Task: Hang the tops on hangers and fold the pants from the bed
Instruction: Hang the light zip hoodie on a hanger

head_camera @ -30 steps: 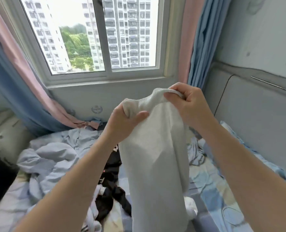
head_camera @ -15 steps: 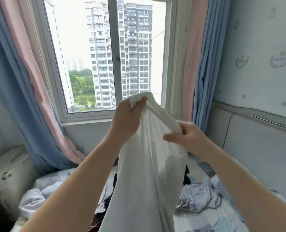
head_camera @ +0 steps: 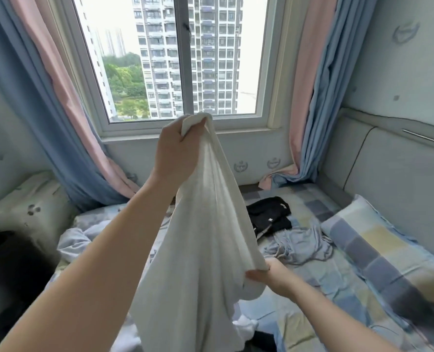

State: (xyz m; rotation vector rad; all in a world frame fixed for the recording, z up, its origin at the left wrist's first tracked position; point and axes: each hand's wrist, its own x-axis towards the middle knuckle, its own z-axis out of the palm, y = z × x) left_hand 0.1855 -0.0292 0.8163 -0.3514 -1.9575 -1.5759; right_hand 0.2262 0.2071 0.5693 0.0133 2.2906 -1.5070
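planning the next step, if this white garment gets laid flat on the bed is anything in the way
Yes. The left hand and right hand grip the white garment. On the bed beyond it, a black garment and a crumpled grey garment lie in the way.

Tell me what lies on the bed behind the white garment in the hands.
Past its right edge, a black garment and a crumpled grey garment lie on the bed. The white garment covers the middle of the bed, so what lies there cannot be seen.
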